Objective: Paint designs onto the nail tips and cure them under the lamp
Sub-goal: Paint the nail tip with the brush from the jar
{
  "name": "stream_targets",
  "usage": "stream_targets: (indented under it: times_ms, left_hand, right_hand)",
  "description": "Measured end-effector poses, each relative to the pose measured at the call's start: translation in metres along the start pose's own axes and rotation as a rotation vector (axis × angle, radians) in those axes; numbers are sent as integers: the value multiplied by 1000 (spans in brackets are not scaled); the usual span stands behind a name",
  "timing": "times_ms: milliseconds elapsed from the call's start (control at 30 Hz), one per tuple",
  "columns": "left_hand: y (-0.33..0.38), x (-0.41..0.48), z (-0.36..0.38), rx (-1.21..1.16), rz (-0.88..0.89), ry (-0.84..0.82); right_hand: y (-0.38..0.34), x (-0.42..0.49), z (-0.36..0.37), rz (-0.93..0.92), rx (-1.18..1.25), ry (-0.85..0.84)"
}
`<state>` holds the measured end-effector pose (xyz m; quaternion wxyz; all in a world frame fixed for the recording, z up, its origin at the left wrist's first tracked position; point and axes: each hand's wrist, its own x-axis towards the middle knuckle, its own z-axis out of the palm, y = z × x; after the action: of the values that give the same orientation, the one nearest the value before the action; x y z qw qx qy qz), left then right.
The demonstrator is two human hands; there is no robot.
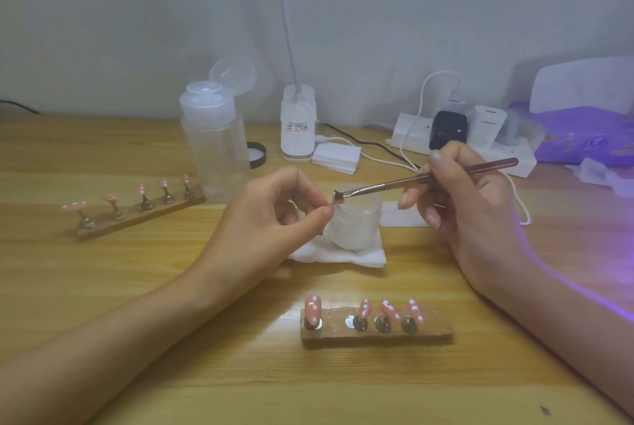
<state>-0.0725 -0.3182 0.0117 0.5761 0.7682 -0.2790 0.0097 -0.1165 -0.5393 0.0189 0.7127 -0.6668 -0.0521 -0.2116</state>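
Wooden desk [343, 390] runs wide in front of you, its near edge out of view. Closest to you, the near holder [377, 333] sits between your forearms, with four pink dotted tips [390, 310] up on pegs and one spot bare. If that paint is uncured, a dropped wrist would smear it, so keep both forearms lifted and apart.

Beyond it your left hand [271, 219] pinches one small tip [331, 208] by its end, between thumb and forefinger. The hold looks slight, and brush pressure could flick the tip loose. Your right hand [470, 208] grips the brush [411, 181] like a pen, bristles at the tip, right over the jar [356, 222] on its white pad [343, 256]. A slip would likely land in the jar.

A white cable [525, 215] loops just beside your right hand. It could snag on the way to the lamp [583, 116], which glows violet at far right. Open desk lies left of the jar. Farther back on the left, the far holder [137, 210] and the tall bottle [216, 150] stand close together, easy to knock.
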Motion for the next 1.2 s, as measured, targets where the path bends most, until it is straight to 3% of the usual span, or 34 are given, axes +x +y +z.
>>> stream_targets:
  times_ms: [133, 300, 500, 667, 900, 1067, 1200]
  left_hand:
    - [1, 0, 0, -11, -2, -4]
    - [1, -1, 0, -21, -10, -12]
    - [-1, -1, -2, -21, 23, -37]
    - [0, -2, -2, -16, 77, -2]
    - [-2, -2, -4, -85, 59, 35]
    - [-1, -1, -4, -128, 13, 51]
    - [1, -1, -5, -180, -16, 33]
  right_hand:
    - [0, 0, -3, 30, 1, 74]
    - [-2, -1, 1, -14, 5, -3]
    - [-5, 1, -4, -5, -53, 114]
    - [-24, 4, 4, -227, -389, -108]
    - [-22, 3, 10, -244, -616, -188]
    - [-15, 6, 11, -168, -524, -195]
    - [-13, 8, 7, -54, -312, -138]
